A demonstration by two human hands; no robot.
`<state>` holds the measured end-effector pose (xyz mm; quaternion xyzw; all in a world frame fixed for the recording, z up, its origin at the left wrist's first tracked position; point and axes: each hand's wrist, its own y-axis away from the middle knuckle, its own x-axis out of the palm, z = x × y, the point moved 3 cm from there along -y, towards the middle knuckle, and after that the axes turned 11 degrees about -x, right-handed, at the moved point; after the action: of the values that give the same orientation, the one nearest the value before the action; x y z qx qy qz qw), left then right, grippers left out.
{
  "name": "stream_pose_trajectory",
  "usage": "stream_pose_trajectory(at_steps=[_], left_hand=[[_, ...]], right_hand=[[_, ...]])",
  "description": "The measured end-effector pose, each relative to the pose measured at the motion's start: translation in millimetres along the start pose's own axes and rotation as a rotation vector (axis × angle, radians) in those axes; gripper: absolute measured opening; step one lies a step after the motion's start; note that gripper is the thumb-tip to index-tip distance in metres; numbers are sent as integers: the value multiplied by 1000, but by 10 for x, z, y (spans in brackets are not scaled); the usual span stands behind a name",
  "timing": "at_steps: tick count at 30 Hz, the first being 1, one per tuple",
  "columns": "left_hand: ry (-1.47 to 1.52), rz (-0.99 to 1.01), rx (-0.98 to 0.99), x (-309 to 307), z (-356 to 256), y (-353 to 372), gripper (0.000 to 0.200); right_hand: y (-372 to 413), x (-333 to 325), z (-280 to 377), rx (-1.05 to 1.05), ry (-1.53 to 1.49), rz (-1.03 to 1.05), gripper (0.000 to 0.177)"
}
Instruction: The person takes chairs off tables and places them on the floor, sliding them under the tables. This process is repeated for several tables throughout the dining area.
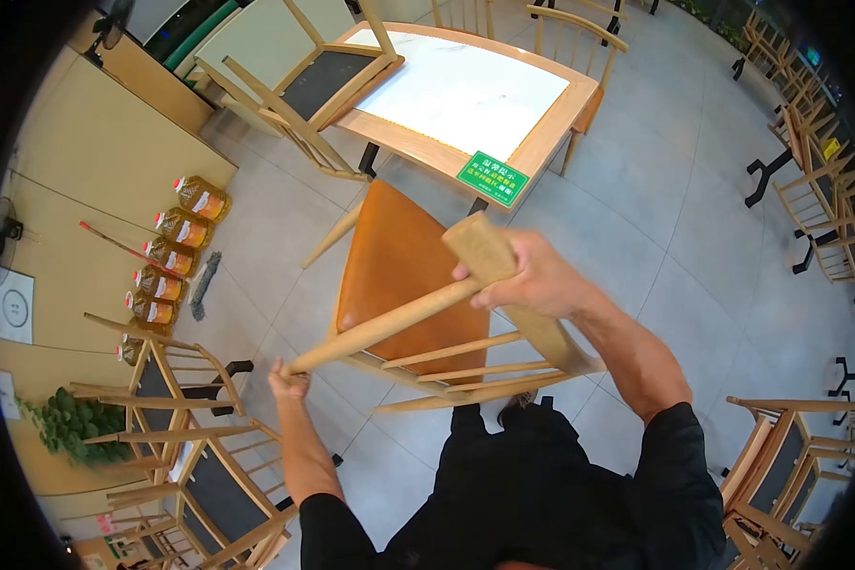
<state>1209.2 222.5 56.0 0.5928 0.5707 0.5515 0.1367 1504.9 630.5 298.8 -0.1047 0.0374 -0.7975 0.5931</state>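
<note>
A wooden chair (399, 266) with an orange-brown seat is in front of me, its slatted back toward my body. My right hand (534, 277) is wrapped round the chair's backrest near the wide end of its top rail. Lower on the left, my left hand (289, 382) grips the end of a round wooden post of the same chair. Just beyond the seat stands a wood-edged table (584, 92) with a white marbled top. A green sign (493, 179) lies on its near corner. Another chair (328, 81) with a dark seat rests on the table's left end.
Several large oil bottles (182, 228) line the left wall beside a mop (202, 285). Upturned chairs (223, 484) are stacked at the lower left near a green plant (71, 427). More chairs (779, 456) stand at the right. Grey tiled floor (674, 313) lies between.
</note>
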Motion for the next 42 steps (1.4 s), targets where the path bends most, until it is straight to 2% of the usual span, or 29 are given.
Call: stream_pose_trajectory(at_steps=[2,4,6,7,9,11,16,18,20,27,29,30,32,33,35,37,39,41,42], left_hand=[[98,-3,-133,3,342,-123,53],[1,-3,-174,-221,552,-465,43],[-202,53,-63,-80,816,-421,49],[-262,63,-78,53,961,-327,51],[-328,73,-102,199,1245,-189,54],[-435,200,-105,279,1495,-143,60],[-460,309,-154,558,1897,-59,67],[-479,332,-175,724,1957,-82,67],[-573,416,-190,891,1975,-69,65],[-528,497,-146,1234,1778,-79,58],[-341,556,-218,1441,1684,43,52],[-341,558,-219,1568,1629,131,52],[-224,714,-283,1816,1526,297,48],[-229,716,-282,1848,1488,266,48],[-573,573,-122,1851,1406,171,47],[-556,502,-109,1876,1306,137,43],[-537,425,-104,1863,1231,85,39],[-783,285,99,1808,1117,-9,32],[-781,281,103,1755,1068,-71,32]], right_hand=[[-143,204,-206,-54,90,4,36],[-262,427,-444,-115,170,7,31],[-376,618,-671,-55,439,26,24],[-455,681,-728,-55,439,22,24],[-533,760,-883,128,582,35,21],[-614,764,-1147,139,632,7,22],[-703,778,-1487,199,736,-56,23],[-735,771,-1596,259,821,-49,26],[-754,767,-1711,230,838,-64,26],[-1156,900,-1843,241,901,-48,34],[-1356,960,-1960,246,903,-46,34],[-1405,990,-1996,248,899,-42,34],[-1398,1065,-1916,269,850,-18,33],[-1382,1093,-1908,291,802,9,32],[-1222,1183,-2000,238,850,33,35],[-1019,1272,-2025,180,894,53,37],[-679,1307,-2065,247,947,163,45],[-291,1252,-2271,170,870,120,39],[-152,1219,-2375,91,796,74,34]])
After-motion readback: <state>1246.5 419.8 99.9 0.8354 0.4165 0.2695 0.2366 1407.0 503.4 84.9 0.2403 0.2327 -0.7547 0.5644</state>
